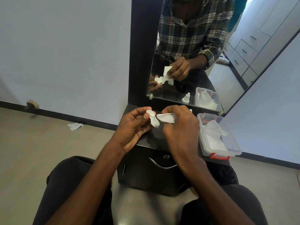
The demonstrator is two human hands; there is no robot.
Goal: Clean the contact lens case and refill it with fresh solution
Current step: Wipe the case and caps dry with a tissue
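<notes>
1. Wiping step, by the look of it: white contact lens case [153, 119] held up in the air over the dark cabinet [162, 169], folded tissue [166, 118] right against its near end.
2. Best way to go: push a tissue corner down into each well and twist, rather than just swiping across the top. Probably worth rotating to a dry patch of tissue for the second well too.
3. Keeping the case steady matters more than speed here. Small, light, slippery plastic, so easy to flick out of a pinch.
4. Left hand [134, 127]: curled, thumb and fingertips pinching the case at its far lobe, palm turned inward. Not loose, not clenched hard either.
5. Right hand [178, 127]: fingers bunched around the tissue, gripping it, knuckles toward the camera. Can't tell exactly which fingertip sits behind the tissue, hidden by the hand itself.
6. Mirror [203, 54] gives a handy second angle: case lids flipped open, tissue hanging down past it.
7. Solution bottle [190, 110] barely peeking out behind the right hand, near the back of the cabinet top, so refill not started yet, judging by that.
8. Clear box [233, 151] with a red latch off to the right, more tissue inside, close by for a fresh piece.
9. Crumpled tissue scrap [75, 126] on the floor to the left, well away from everything.
</notes>
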